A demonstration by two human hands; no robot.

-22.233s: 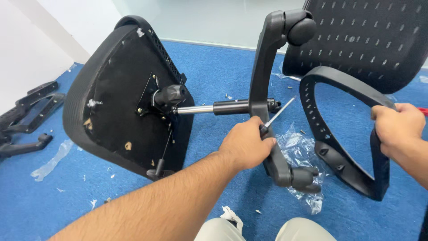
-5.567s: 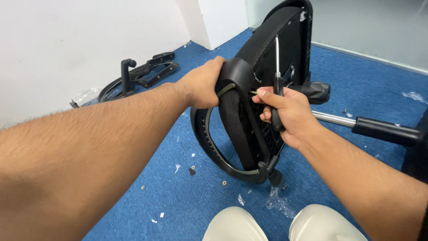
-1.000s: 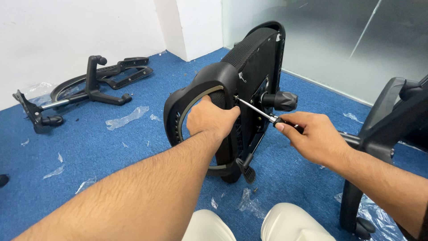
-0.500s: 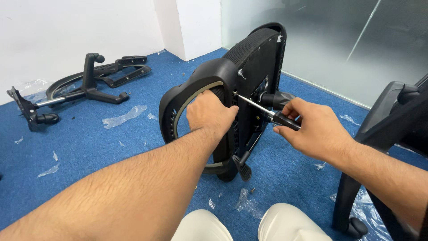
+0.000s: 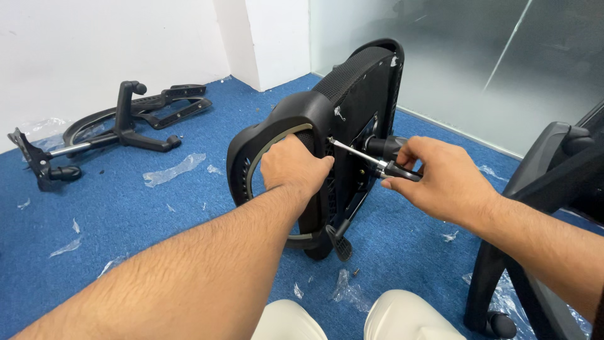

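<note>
Office chair seat [image 5: 362, 94] stands on edge on the blue carpet floor [image 5: 113, 214], underside facing right. Left hand [image 5: 294, 167] closed around the black armrest loop [image 5: 264, 135], which sits against the seat's near edge. Right hand [image 5: 443, 179] gripping the screwdriver [image 5: 371, 162] by its handle; shaft points left, tip touching the seat underside beside the armrest. Second armrest and chair base parts [image 5: 119, 129] lie well apart by the white wall. Plastic wrap scraps [image 5: 173, 170] scattered on carpet. Another black chair part [image 5: 547, 208] at right.
</note>
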